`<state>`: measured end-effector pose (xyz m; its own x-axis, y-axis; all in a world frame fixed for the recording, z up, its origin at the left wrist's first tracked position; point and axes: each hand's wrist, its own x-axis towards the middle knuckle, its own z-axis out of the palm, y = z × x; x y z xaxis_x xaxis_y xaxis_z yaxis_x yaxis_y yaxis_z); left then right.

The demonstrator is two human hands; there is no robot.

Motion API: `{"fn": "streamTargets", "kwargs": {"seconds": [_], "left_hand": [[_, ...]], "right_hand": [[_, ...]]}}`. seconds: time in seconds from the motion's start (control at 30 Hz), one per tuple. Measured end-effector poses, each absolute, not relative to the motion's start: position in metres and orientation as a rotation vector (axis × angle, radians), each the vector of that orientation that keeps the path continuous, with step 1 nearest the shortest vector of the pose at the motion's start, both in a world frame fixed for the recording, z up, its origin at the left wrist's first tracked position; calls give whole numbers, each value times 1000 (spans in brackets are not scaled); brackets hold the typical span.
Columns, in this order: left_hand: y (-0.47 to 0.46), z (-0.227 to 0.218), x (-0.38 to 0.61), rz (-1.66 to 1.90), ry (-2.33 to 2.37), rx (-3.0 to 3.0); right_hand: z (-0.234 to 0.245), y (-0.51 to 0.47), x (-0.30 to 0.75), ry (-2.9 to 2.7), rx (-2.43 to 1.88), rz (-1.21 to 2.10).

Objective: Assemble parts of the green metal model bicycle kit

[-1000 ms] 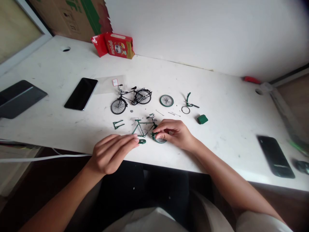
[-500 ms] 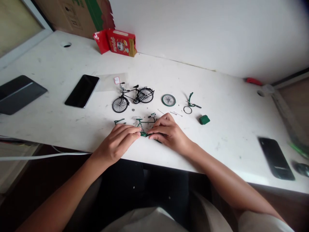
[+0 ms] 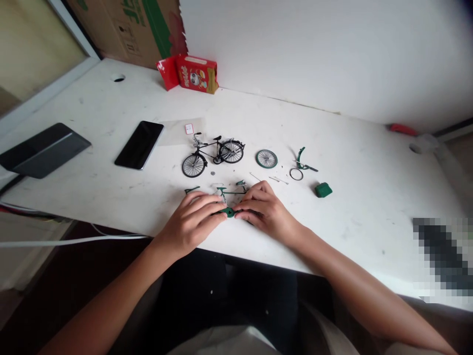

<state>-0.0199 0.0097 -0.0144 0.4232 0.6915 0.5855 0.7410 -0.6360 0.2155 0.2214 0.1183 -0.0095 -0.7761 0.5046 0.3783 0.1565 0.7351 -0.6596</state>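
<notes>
A green model bicycle frame [image 3: 233, 193] with a small saddle is held near the table's front edge. At its lower end, a green piece with a dark hole [image 3: 229, 212] shows between my fingertips. My left hand [image 3: 195, 217] pinches the frame's lower part from the left, its fingers bent. From the right, my right hand [image 3: 266, 209] pinches the same lower part, thumb against fingers. My fingers hide much of the frame's ends. Just beyond my left hand lies a small green forked part [image 3: 192, 190].
Behind my hands stands a black model bicycle [image 3: 214, 153]. To its right are a loose wheel [image 3: 266, 159], a green fender-like part [image 3: 301, 159], a black ring [image 3: 296, 174], thin rods and a green block [image 3: 323, 190]. A phone [image 3: 139, 145] and red box [image 3: 198, 74] lie farther off.
The whole view has shifted slightly, so things appear farther right and lower. Between my fingertips the green piece has turned and shows a dark hole. Both hands keep their pinch.
</notes>
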Motion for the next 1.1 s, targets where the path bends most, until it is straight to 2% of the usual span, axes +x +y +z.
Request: {"fn": "streamTargets", "kwargs": {"seconds": [0.43, 0.6, 0.77, 0.9, 1.1], "left_hand": [[11, -18, -19, -1124, -1421, -2573], [27, -7, -29, -1288, -1524, -2375], [76, 9, -43, -954, -1839, -2220], [110, 7, -42, -711, -1914, -2252], [117, -2, -38, -642, -1868, -2291]], "right_hand": [[-12, 117, 220, -2385, -515, 757], [-15, 118, 221, -2403, -522, 749], [-17, 117, 223, -2403, -538, 754], [-16, 117, 223, -2394, -520, 758], [-14, 116, 223, -2376, -527, 800]]}}
